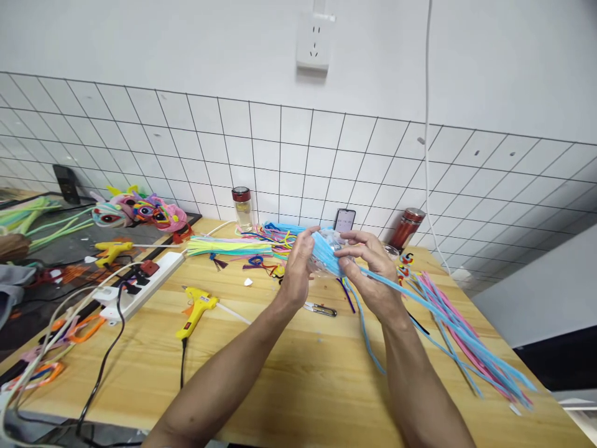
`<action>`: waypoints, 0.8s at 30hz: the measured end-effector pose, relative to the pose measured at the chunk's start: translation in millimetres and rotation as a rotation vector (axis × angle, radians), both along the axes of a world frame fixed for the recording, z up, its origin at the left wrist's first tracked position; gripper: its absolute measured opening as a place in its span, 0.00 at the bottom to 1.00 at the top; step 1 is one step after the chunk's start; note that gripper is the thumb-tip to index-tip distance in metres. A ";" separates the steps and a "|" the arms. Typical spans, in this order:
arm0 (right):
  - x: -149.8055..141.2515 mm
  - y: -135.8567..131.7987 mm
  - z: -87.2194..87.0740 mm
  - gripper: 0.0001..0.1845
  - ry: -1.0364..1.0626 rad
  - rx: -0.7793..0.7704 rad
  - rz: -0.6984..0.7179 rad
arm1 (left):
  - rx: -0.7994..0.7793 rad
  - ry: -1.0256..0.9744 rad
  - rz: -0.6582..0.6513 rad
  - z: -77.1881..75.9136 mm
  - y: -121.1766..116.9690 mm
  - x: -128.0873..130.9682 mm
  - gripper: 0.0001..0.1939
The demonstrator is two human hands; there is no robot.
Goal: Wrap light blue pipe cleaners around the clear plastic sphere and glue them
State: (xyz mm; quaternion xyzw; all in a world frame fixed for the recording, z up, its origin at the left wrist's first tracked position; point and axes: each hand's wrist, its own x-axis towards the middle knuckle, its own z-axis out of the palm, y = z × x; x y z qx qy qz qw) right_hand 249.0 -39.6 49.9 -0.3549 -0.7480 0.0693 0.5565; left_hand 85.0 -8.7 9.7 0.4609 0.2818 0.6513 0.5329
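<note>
Both hands are raised over the middle of the wooden table (pixel 298 386). My left hand (pixel 298 264) and my right hand (pixel 370 264) are closed together round a bundle of light blue pipe cleaners in a clear plastic sleeve (pixel 326 252). The blue stems trail from my right hand down to the right (pixel 420 298), onto a loose pile of pink and blue pipe cleaners (pixel 466 339). A single blue pipe cleaner (pixel 366 330) lies on the table below my hands.
A yellow glue gun (pixel 198 308) lies left of my arms, another yellow glue gun (pixel 112 251) farther left beside a white power strip (pixel 140 289) with cables. Small snips (pixel 321 308), yellow-green pipe cleaners (pixel 228 247), a glass bottle (pixel 243 208), phone (pixel 344 219), red flask (pixel 407 229) and colourful lion heads (pixel 140 211) stand behind.
</note>
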 end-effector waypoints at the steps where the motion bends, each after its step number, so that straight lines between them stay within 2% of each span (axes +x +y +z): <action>1: 0.5 0.2 0.1 0.09 -0.001 -0.002 0.000 | 0.012 0.003 -0.020 1.3 -1.2 -0.7 0.31; 5: 0.7 1.4 0.2 0.08 -0.008 0.004 0.001 | 0.051 -0.007 -0.068 5.6 -4.9 -2.4 0.34; 11: 0.1 0.8 -2.2 0.06 -0.002 -0.042 0.029 | 0.023 -0.012 -0.043 6.5 -4.6 -1.7 0.29; 15: 3.0 1.1 -1.9 0.15 -0.062 -0.097 0.114 | -0.037 -0.089 -0.079 12.1 -6.9 0.5 0.29; 18: 2.7 2.0 -1.1 0.24 -0.138 -0.065 0.136 | -0.100 -0.128 -0.091 16.5 -7.6 2.0 0.31; 24: 0.2 3.6 -3.3 0.26 -0.170 -0.010 0.069 | -0.095 -0.111 -0.158 14.5 -6.3 0.4 0.33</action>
